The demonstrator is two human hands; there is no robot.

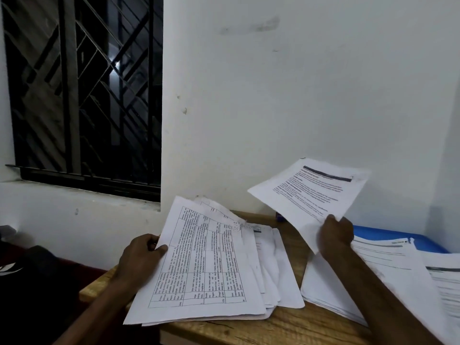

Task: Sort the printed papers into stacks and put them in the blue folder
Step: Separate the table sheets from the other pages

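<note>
dim indoor light | dark window | soft blur | edges bowed

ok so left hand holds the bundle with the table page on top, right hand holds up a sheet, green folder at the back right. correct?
Not green: the head view shows a blue folder at the back right. The rest stands: the left hand holds the bundle with the table page on top, and the right hand holds up a sheet.
</note>
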